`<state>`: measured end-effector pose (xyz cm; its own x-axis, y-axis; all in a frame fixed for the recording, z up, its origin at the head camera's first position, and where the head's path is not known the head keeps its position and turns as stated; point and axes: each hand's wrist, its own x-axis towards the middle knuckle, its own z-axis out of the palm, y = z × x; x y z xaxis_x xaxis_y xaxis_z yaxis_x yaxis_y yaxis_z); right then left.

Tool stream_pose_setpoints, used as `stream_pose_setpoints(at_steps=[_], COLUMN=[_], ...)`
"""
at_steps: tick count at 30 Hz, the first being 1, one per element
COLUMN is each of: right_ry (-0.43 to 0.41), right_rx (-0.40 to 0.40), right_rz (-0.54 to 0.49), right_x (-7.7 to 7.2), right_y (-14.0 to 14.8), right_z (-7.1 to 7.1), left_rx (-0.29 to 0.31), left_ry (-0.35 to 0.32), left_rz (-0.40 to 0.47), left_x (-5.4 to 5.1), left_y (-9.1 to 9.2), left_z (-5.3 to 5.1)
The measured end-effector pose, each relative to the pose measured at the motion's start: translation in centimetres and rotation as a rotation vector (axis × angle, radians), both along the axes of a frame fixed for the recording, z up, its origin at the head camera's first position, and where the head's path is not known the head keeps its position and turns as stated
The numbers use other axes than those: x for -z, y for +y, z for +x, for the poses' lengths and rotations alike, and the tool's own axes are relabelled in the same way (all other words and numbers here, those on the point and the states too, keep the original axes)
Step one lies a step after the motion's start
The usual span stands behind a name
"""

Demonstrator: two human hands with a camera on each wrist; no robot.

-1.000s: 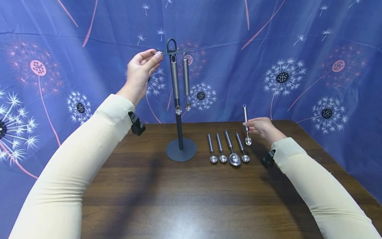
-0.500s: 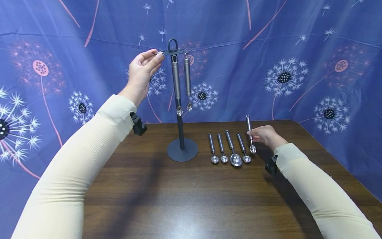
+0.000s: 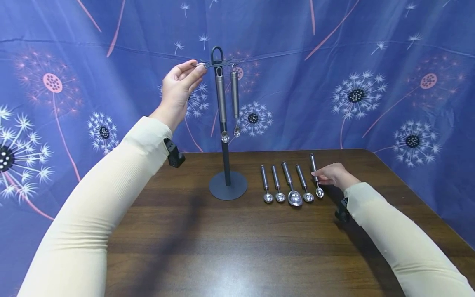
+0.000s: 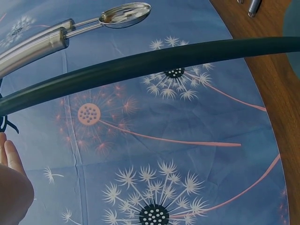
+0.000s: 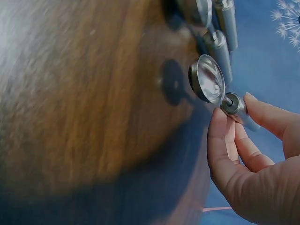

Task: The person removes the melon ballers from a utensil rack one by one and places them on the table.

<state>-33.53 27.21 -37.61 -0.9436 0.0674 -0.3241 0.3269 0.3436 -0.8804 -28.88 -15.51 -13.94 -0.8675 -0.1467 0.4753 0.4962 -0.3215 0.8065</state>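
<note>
My left hand [image 3: 177,88] pinches a hook arm at the top of a black stand [image 3: 225,159]. Two steel scoops hang from other hooks there: one against the post [image 3: 221,97], the other scoop [image 3: 235,95] just to its right. On the right, my right hand [image 3: 334,175] holds a small steel scoop [image 3: 319,192] by its handle, between thumb and fingers. In the right wrist view, this scoop's round bowl [image 5: 209,79] is above its shadow, slightly off the wood. The left wrist view catches only part of my left hand [image 4: 14,185] at its edge.
Several steel scoops lie in a row left of my right hand, among them one with a larger bowl [image 3: 295,198]. The stand's round base [image 3: 237,185] rests on the brown table [image 3: 237,247]. A blue flowered cloth [image 3: 289,82] hangs behind.
My right hand has come down and slightly right with the scoop, bringing it beside the row. The left hand stays on the hook arm; the view has shifted a little.
</note>
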Motion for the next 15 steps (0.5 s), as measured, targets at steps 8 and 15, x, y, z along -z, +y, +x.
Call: stream_pose_setpoints(at_steps=[8, 15], right_ry=[-0.048, -0.062], right_rx=[-0.054, -0.059], right_rz=[0.009, 0.009], right_x=[0.61, 0.73], right_y=[0.37, 0.35], right_z=[0.22, 0.28], left_rx=[0.007, 0.01], left_ry=[-0.001, 0.009], left_rz=[0.007, 0.019], left_x=[0.06, 0.03], left_y=[0.0, 0.01], left_z=[-0.18, -0.34])
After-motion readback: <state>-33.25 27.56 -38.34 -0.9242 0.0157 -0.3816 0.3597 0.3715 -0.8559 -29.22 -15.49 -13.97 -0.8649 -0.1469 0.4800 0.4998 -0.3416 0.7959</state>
